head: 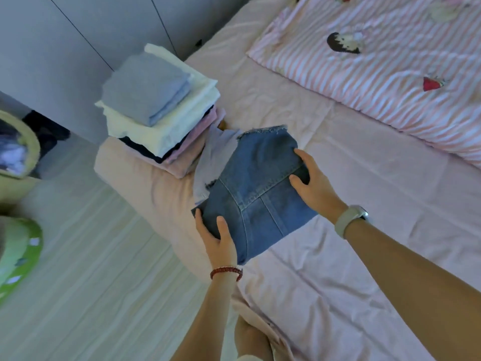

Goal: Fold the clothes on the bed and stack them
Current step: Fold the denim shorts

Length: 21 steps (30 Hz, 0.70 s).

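Observation:
A folded blue denim garment (257,188) with a frayed hem lies near the bed's left edge. My left hand (217,238) grips its near corner, thumb on top. At its right side my right hand (312,183) holds the fold, fingers curled over the denim. A pale lilac garment (213,155) lies partly under the denim. Just beyond, at the bed's corner, stands a stack of folded clothes (161,110): grey on top, then cream, dark and pink pieces.
The bed is covered by a pink sheet (364,204). A pink striped quilt (390,74) lies at the far right. Grey wardrobe doors (65,35) stand beyond the bed. On the pale floor (104,269) to the left are a basket (18,149) and a green object (18,254).

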Each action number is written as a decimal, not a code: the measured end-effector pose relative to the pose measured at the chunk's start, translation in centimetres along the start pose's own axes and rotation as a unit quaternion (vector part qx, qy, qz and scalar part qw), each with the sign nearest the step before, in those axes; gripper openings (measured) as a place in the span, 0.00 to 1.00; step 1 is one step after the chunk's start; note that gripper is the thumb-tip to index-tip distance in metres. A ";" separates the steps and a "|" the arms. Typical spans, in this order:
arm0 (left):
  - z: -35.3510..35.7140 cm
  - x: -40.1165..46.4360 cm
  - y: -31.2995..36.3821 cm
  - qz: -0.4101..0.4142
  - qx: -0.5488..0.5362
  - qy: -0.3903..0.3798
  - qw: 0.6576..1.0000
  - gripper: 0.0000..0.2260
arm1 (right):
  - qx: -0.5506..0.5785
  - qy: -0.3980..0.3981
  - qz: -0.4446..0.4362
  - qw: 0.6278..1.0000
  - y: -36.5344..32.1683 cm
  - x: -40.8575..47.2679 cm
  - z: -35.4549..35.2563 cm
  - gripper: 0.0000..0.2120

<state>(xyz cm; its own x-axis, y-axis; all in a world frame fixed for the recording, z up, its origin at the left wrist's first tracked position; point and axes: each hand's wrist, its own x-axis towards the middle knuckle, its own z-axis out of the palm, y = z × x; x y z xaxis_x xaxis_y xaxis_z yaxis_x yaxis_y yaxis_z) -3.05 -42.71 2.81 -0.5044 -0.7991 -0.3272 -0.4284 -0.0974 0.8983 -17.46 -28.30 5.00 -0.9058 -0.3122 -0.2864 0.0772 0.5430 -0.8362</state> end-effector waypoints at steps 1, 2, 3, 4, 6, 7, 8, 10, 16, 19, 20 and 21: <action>0.2 1.1 0.1 -0.011 -0.015 0.003 1.000 0.23 | -0.014 -0.012 -0.014 1.000 -0.9 2.2 0.8 0.26; 0.5 2.1 0.1 -0.028 -0.025 0.007 0.999 0.23 | -0.028 -0.026 -0.025 0.999 -1.5 4.1 1.7 0.26; 0.8 3.2 0.1 -0.046 -0.032 0.015 0.998 0.22 | -0.039 -0.043 -0.038 0.998 -2.1 5.9 2.5 0.26; 1.0 4.4 0.2 -0.057 -0.037 0.024 0.997 0.22 | -0.046 -0.060 -0.050 0.996 -2.5 7.6 3.3 0.26; 1.8 6.8 -0.1 -0.078 -0.040 0.035 0.996 0.22 | -0.067 -0.082 -0.066 0.992 -2.9 10.6 4.8 0.26; 2.2 7.9 -0.5 -0.092 -0.043 0.037 0.994 0.22 | -0.078 -0.086 -0.067 0.991 -2.9 11.8 5.4 0.26; 2.8 8.7 -0.6 -0.101 -0.049 0.034 0.993 0.22 | -0.088 -0.086 -0.065 0.990 -2.8 12.8 5.9 0.26; 3.7 9.6 -0.9 -0.121 -0.038 0.021 0.992 0.22 | -0.110 -0.086 -0.057 0.989 -2.1 14.7 6.6 0.26; 3.8 11.8 -3.2 -0.253 0.214 -0.005 0.943 0.25 | -0.398 -0.067 -0.003 0.915 -0.5 16.6 9.0 0.27; 3.5 12.0 -2.3 -0.055 0.294 0.084 0.951 0.26 | -0.454 0.018 -0.144 0.879 -0.1 15.1 10.1 0.25; 3.8 11.9 -1.9 0.071 0.319 0.084 0.941 0.25 | -0.460 0.021 -0.214 0.861 0.1 14.7 10.5 0.24; 4.4 11.8 -1.9 0.186 0.355 0.057 0.915 0.24 | -0.474 0.005 -0.263 0.841 0.5 14.6 10.9 0.24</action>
<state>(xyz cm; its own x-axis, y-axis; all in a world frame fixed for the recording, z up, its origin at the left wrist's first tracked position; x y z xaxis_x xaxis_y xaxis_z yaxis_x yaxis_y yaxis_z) -11.49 -49.30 -4.05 -0.6498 -0.7595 0.0313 -0.6422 0.5705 0.5120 -26.15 -41.11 -4.69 -0.7146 -0.6994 0.0139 -0.6971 0.7104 -0.0969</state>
